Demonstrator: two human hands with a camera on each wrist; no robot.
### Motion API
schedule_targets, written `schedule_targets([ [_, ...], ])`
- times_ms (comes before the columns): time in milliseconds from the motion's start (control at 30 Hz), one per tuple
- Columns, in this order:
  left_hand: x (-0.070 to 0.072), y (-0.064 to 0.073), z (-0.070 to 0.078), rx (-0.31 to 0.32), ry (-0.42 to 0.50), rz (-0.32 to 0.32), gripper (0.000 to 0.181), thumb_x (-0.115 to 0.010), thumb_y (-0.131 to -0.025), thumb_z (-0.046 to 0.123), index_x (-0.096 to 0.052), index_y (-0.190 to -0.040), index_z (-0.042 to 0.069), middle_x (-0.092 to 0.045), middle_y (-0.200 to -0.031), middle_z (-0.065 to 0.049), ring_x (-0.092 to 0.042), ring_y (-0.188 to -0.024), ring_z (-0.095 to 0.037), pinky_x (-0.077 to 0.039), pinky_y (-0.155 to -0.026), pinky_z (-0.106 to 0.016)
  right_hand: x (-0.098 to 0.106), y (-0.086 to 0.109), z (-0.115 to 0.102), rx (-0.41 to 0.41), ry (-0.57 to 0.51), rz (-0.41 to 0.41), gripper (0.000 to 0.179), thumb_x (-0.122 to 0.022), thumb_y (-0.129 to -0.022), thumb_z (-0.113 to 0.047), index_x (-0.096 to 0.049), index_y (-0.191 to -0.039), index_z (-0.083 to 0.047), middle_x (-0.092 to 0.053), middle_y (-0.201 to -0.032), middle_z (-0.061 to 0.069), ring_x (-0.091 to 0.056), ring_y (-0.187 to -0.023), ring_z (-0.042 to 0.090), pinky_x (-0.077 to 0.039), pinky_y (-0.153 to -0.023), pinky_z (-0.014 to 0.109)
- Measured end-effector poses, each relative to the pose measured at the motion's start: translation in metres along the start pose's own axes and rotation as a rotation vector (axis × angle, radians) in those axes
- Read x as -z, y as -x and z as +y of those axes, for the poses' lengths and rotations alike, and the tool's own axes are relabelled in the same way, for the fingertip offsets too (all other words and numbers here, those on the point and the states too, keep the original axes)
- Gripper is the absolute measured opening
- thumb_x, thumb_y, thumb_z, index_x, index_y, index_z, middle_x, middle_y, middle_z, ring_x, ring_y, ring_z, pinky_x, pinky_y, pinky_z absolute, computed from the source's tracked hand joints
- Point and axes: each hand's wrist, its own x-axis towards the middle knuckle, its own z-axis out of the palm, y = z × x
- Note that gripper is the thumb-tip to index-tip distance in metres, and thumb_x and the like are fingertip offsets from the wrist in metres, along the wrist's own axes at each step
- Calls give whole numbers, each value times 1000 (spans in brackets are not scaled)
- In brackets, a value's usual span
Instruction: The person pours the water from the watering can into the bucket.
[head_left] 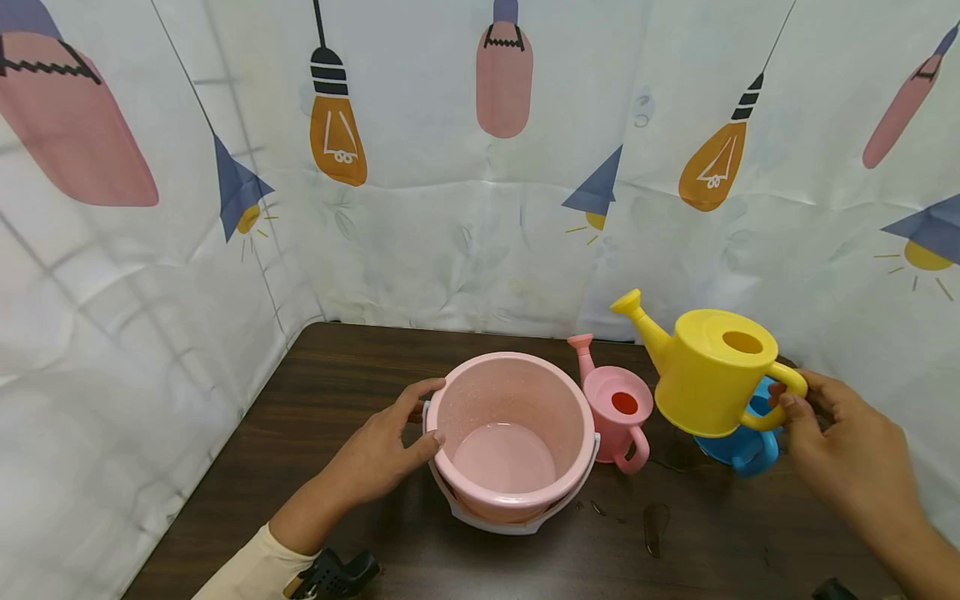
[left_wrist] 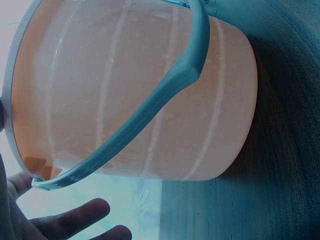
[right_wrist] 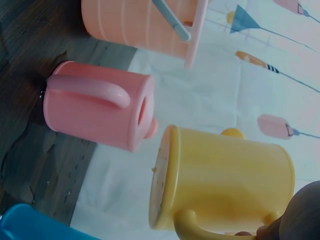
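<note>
A pink bucket (head_left: 510, 500) with a pale handle (left_wrist: 150, 107) stands upright on the dark table. My left hand (head_left: 390, 433) touches its left rim with thumb and index finger apart; the left wrist view shows other fingers (left_wrist: 70, 220) extended away from its wall. With my right hand (head_left: 855, 437) I hold a yellow watering can (head_left: 705, 375) by its handle, raised above the table, spout pointing left. Droplets cling to its base (right_wrist: 161, 185). Below and partly behind it is a blue watering can (head_left: 731, 450). A pink watering can (head_left: 618, 425) stands beside the bucket.
The dark wood-look table (head_left: 352, 367) has wet spots (head_left: 655, 527) near its front right. A white printed cloth (head_left: 450, 250) hangs behind and at the left. A black strap device (head_left: 341, 575) is on my left wrist.
</note>
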Motion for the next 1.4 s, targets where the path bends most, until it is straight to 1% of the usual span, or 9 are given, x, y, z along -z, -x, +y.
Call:
schedule_targets([
  [200, 0, 1, 1, -10, -2, 1, 65, -66, -96, 38, -35, -154, 37, -68, -119, 5, -64, -113, -20, -48, -89, -52, 2, 0, -4, -8, -5, -22, 43, -54, -106, -18, -53, -135, 14, -61, -119, 40, -65, -88, 52, -49, -55, 41],
  [600, -1, 1, 0, 5, 13, -3, 66, -66, -96, 39, -34, -154, 40, -67, -121, 5, -64, -114, -18, -48, -90, -52, 6, 3, -15, 54, -27, -7, 39, -55, -104, -12, -54, -136, 11, -66, -116, 35, -67, -91, 51, -42, -53, 19],
  [667, -1, 1, -1, 6, 14, -4, 66, -66, -96, 39, -34, -154, 40, -67, -120, 5, -64, -113, -18, -48, -90, -52, 6, 3, -16, 73, -36, 11, 37, -57, -103, -11, -57, -135, 8, -69, -114, 31, -72, -88, 32, -41, -53, 16],
  [733, -1, 1, 0, 4, 11, -3, 66, -66, -96, 39, -34, -154, 39, -67, -120, 4, -64, -113, -19, -48, -89, -52, 7, 3, -18, 89, -40, 14, 36, -57, -103, -11, -58, -135, 6, -70, -114, 29, -73, -89, 32, -41, -53, 16],
  [833, -1, 1, 0, 0, 9, -2, 65, -65, -97, 39, -34, -154, 38, -67, -119, 4, -64, -112, -20, -49, -88, -52, 8, 3, -22, 95, -39, 8, 35, -57, -104, -11, -58, -136, 3, -70, -116, 27, -73, -92, 34, -41, -54, 16],
  [900, 0, 1, 0, -2, 7, -1, 65, -65, -97, 40, -34, -154, 38, -67, -119, 4, -64, -113, -20, -49, -88, -52, 8, 3, -26, 98, -40, -8, 36, -56, -104, -10, -57, -137, 3, -69, -117, 28, -67, -98, 53, -42, -54, 16],
  [1100, 0, 0, -1, 7, 4, -1, 65, -64, -97, 40, -33, -154, 40, -67, -120, 4, -64, -114, -20, -48, -89, -52, 11, 1, -31, 126, -53, -17, 34, -57, -104, -9, -59, -137, 0, -71, -113, 23, -68, -98, 51, -42, -57, 13],
  [1267, 0, 0, -2, 9, 9, -2, 65, -64, -97, 41, -33, -154, 40, -67, -121, 4, -64, -115, -20, -48, -89, -53, 12, 0, -35, 155, -56, -32, 32, -57, -104, -9, -60, -135, -2, -72, -109, 19, -68, -95, 48, -53, -61, 26],
  [1400, 0, 0, -2, 7, 16, -4, 65, -65, -97, 41, -33, -154, 40, -67, -121, 4, -64, -115, -20, -48, -89, -52, 11, -2, -38, 173, -41, -41, 32, -59, -103, -6, -61, -134, -2, -72, -108, 19, -68, -90, 42, -54, -61, 30],
])
